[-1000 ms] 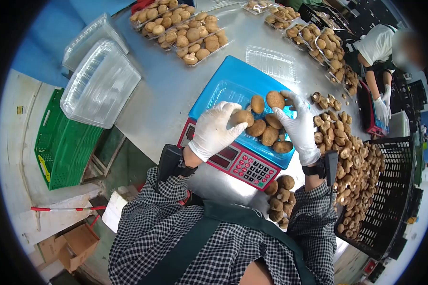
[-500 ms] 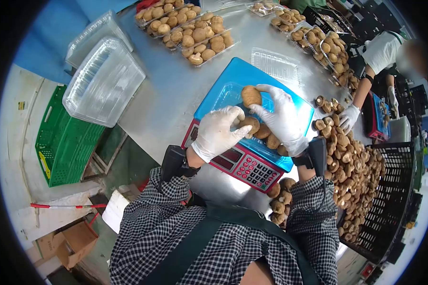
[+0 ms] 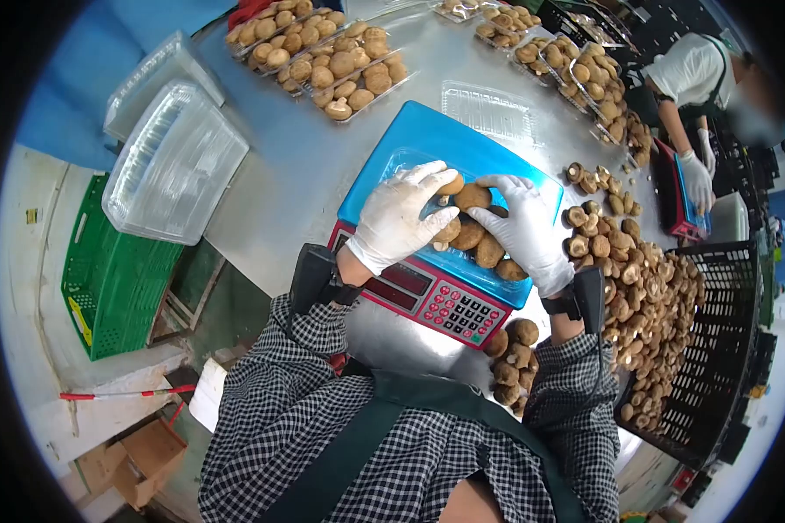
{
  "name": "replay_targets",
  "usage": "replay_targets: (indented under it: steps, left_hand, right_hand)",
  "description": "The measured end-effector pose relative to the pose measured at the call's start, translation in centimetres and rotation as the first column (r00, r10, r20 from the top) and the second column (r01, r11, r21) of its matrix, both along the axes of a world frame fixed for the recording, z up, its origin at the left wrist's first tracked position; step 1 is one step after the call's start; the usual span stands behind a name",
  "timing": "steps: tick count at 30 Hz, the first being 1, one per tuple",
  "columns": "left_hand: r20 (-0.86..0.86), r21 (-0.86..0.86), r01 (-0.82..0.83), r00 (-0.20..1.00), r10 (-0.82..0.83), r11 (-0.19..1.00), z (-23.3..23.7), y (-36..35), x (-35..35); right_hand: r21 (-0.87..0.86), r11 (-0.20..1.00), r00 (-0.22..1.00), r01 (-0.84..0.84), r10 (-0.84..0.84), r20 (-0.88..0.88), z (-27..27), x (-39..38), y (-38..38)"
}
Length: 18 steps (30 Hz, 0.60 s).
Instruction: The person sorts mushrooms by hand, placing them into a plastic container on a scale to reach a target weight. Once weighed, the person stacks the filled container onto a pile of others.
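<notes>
A clear plastic tray (image 3: 399, 163) lies on the blue top of a weighing scale (image 3: 445, 131) and holds several brown mushrooms (image 3: 467, 234). My left hand (image 3: 401, 213), in a white glove, curls its fingers and thumb round a mushroom (image 3: 451, 184) at the tray's left. Opposite it, my gloved right hand (image 3: 528, 234) has fingers and thumb on a round mushroom (image 3: 473, 197). Both hands are low over the tray, and they partly hide its contents. The scale's red keypad panel (image 3: 458, 312) faces me.
Loose mushrooms (image 3: 645, 296) spill from a black crate (image 3: 715, 322) at right; a few (image 3: 513, 366) lie before the scale. An unfilled clear tray (image 3: 488, 109) sits behind it. Filled packs (image 3: 323, 65), stacked trays (image 3: 179, 166) and a green crate (image 3: 118, 270) stand around. A co-worker (image 3: 693, 78) is at far right.
My right hand has lowered its mushroom from above the tray down among the others. My left hand has shifted onto a mushroom at the left. The co-worker's hand has moved from the pile to another scale.
</notes>
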<state>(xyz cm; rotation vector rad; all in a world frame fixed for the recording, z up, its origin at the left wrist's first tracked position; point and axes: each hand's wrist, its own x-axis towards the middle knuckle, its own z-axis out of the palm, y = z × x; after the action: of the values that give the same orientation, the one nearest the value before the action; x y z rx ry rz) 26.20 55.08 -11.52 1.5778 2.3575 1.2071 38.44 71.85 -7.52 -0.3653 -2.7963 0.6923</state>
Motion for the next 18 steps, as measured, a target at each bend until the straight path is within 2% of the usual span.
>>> replay_targets:
  steps: [2, 3, 7, 9, 11, 12, 13, 14, 15, 16, 17, 18]
  left_hand:
    - [-0.070, 0.004, 0.032, 0.997, -0.031, 0.999, 0.0, -0.2, -0.2]
    - [-0.075, 0.003, 0.062, 0.995, -0.062, 0.998, 0.2, -0.4, -0.3]
    - [-0.120, 0.040, 0.129, 0.985, -0.124, 0.991, 0.3, 0.2, -0.5]
    - [0.024, -0.035, 0.108, 0.994, -0.107, 0.994, 0.7, 0.3, -0.2]
    - [0.022, -0.044, 0.110, 0.994, -0.110, 0.993, 0.7, 0.1, -0.2]
    - [0.025, -0.022, 0.085, 0.996, -0.085, 0.996, 0.5, 0.1, -0.4]
    - [0.026, -0.001, 0.044, 0.999, -0.044, 0.999, 0.5, 0.1, -0.2]
    - [0.078, -0.013, -0.049, 0.996, 0.049, 0.999, 1.1, 0.0, 0.5]
    - [0.012, 0.014, -0.064, 0.998, 0.064, 0.998, 2.0, 0.1, 1.2]
    - [0.018, 0.047, -0.034, 0.999, 0.033, 0.998, 3.2, 0.4, 2.3]
    - [0.020, 0.081, -0.007, 1.000, 0.006, 0.997, 4.5, 1.0, 3.9]
    - [0.100, 0.085, 0.053, 0.993, -0.061, 0.995, 5.6, 1.7, 5.8]
  right_hand:
    - [0.068, 0.997, 0.999, -0.026, 0.029, -0.040, -0.5, -0.5, -0.6]
    - [0.067, 0.998, 0.999, 0.005, -0.002, -0.045, -1.0, -0.9, -0.9]
    - [0.040, 0.998, 0.999, -0.042, 0.043, -0.033, -1.0, -0.1, -0.2]
    - [0.036, 0.999, 0.963, -0.004, 0.014, -0.269, -1.3, 1.0, -0.4]
    - [-0.021, 0.997, 0.940, 0.074, -0.077, -0.333, 0.1, 4.2, -0.9]
    - [-0.054, 0.996, 0.962, 0.072, -0.084, -0.259, 2.8, 7.2, -0.8]
    - [-0.124, 0.988, 0.961, 0.096, -0.125, -0.248, 3.2, 9.9, -0.4]
    - [-0.223, 0.959, 0.944, 0.176, -0.229, -0.237, 3.1, 13.1, -0.2]
    - [-0.385, 0.861, 0.877, 0.331, -0.432, -0.211, 2.4, 16.4, -0.4]
    - [-0.438, 0.805, 0.817, 0.400, -0.530, -0.229, 0.0, 19.6, 0.9]
    - [-0.682, 0.640, 0.737, 0.354, -0.640, -0.218, -1.1, 23.1, 1.8]
    - [-0.760, 0.349, 0.592, 0.548, -0.804, 0.057, -1.6, 26.1, 2.2]
